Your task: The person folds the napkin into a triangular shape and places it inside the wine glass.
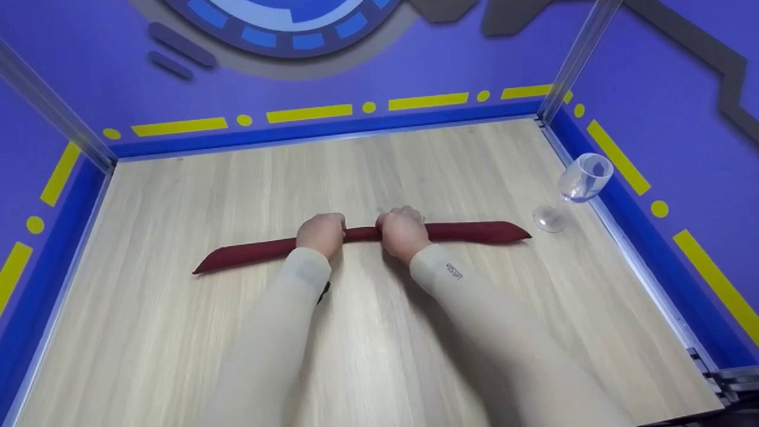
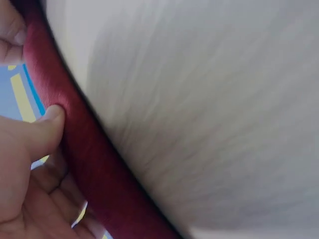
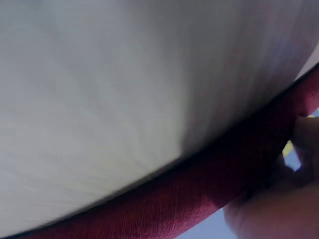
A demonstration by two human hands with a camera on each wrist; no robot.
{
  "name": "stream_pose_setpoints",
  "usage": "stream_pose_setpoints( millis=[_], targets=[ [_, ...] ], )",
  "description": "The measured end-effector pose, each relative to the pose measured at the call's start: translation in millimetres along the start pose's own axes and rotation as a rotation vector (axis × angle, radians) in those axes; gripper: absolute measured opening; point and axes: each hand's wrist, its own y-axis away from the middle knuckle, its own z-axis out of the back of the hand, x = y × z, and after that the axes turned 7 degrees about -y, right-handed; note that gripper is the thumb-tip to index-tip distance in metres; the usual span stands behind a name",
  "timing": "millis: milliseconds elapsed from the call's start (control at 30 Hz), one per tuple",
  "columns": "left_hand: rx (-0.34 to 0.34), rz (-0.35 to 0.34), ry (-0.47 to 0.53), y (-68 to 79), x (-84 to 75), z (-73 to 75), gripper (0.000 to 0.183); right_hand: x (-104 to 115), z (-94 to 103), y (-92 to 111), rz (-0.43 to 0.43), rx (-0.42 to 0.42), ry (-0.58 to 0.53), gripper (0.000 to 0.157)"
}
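A dark red cloth [image 1: 474,232], rolled or folded into a long strip with pointed ends, lies across the middle of the table. My left hand [image 1: 321,233] grips it left of centre; in the left wrist view the thumb [image 2: 52,115] presses on the roll with the fingers behind it. A short way to the right, my right hand [image 1: 404,232] holds the same strip. The right wrist view shows that hand [image 3: 284,209] dark and partly cut off at the edge, against the cloth [image 3: 164,209]. A short span of cloth shows between the two hands.
A clear stemmed wine glass [image 1: 584,178] stands near the table's right edge, beyond the cloth's right tip. Blue-purple panels [image 1: 332,83] with yellow marks wall the wooden table [image 1: 284,184] at the back and both sides. Metal posts rise at the back corners.
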Motion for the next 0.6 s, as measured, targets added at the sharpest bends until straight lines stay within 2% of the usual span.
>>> stream_pose_setpoints(
  millis=[100,200,300,400,600],
  targets=[
    [-0.053,0.021,-0.046,1.1,-2.1,-2.3,0.015,1,-2.4,1,-0.01,-0.088,0.012,0.011],
    [-0.092,0.025,-0.113,5.5,-5.0,-4.1,0.022,2,-5.4,4,0.036,-0.108,0.024,0.013],
    [-0.091,0.014,-0.18,11.4,-8.9,-4.0,0.023,3,-5.0,8,0.082,-0.068,0.044,0.018],
    [-0.057,0.007,-0.218,17.4,-13.3,-1.9,0.023,5,-0.7,12,0.096,-0.019,0.074,0.019],
    [-0.006,0.006,-0.254,21.5,-18.7,-1.5,0.023,7,5.1,15,0.119,0.053,0.13,0.02]
  ],
)
